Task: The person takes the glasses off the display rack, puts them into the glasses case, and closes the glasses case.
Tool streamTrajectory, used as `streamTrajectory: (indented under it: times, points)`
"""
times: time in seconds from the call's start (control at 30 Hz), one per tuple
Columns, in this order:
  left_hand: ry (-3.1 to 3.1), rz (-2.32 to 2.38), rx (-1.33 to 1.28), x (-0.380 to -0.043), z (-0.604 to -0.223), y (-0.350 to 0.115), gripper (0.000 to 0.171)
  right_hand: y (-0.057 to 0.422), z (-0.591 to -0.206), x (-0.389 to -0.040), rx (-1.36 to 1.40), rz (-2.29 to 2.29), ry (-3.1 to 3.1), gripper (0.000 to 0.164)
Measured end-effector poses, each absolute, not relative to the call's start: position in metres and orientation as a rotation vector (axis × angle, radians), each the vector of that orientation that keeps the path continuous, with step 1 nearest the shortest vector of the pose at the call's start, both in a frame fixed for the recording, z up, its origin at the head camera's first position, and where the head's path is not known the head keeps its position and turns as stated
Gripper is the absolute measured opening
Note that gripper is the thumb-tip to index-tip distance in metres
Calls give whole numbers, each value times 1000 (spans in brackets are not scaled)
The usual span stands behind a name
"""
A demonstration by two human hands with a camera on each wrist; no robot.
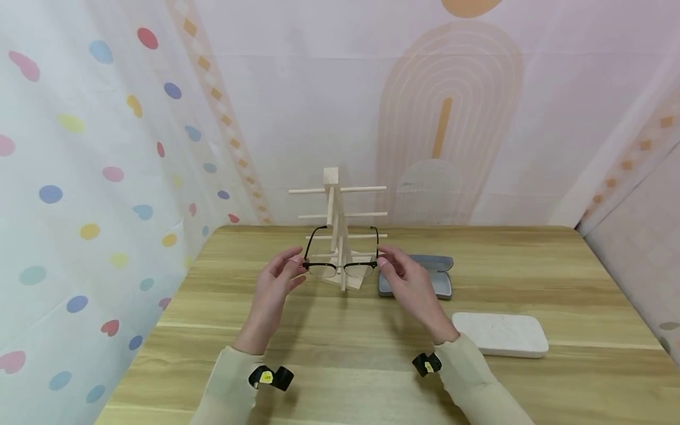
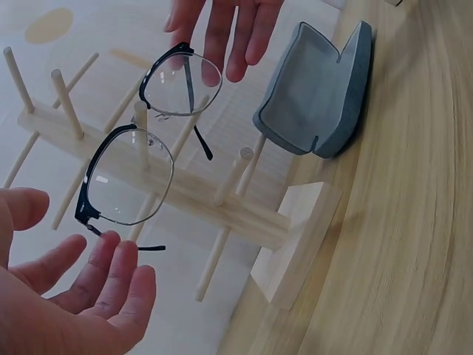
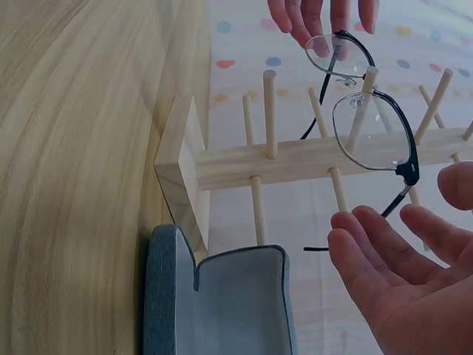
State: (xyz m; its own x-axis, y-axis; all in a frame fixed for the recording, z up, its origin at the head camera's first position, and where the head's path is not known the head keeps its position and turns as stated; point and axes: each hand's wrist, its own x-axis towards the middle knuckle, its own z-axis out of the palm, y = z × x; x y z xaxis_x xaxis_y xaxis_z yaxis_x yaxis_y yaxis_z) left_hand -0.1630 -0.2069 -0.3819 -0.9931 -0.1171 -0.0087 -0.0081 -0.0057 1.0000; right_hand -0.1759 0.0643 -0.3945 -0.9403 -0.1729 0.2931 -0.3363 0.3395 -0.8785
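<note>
Black-and-silver half-rim eyeglasses (image 1: 321, 264) sit with their bridge at a front peg of a wooden display stand (image 1: 332, 176), temples reaching back past the post. At one side of the frame is my left hand (image 1: 275, 282), its fingertips close to the hinge; in the left wrist view its thumb stands apart from the fingers. My right hand (image 1: 411, 288) is at the opposite hinge. Loosely bent fingers (image 3: 362, 244) show near the temple in the right wrist view, the thumb held away. Whether any fingertip still touches the frame is hard to tell.
Behind my right hand lies an opened grey glasses case (image 1: 442, 284) beside the stand's base. A closed white case (image 1: 499, 334) rests nearer, by my right forearm. Several pegs stick out from the post. Patterned curtains (image 1: 297, 118) hang around the wooden table (image 1: 340, 360).
</note>
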Motion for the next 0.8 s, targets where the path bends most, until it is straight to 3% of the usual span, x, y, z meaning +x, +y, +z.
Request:
streamTrajectory:
  times: [0.37,0.8]
  points:
    - [-2046,-2226,171,-166,-388,-204,34,58,-396,-178,427,1686,-2435,42]
    - [-2038,-2170,162,-164,-387,-207,28,51,-392,-179,425,1760,-2394,30]
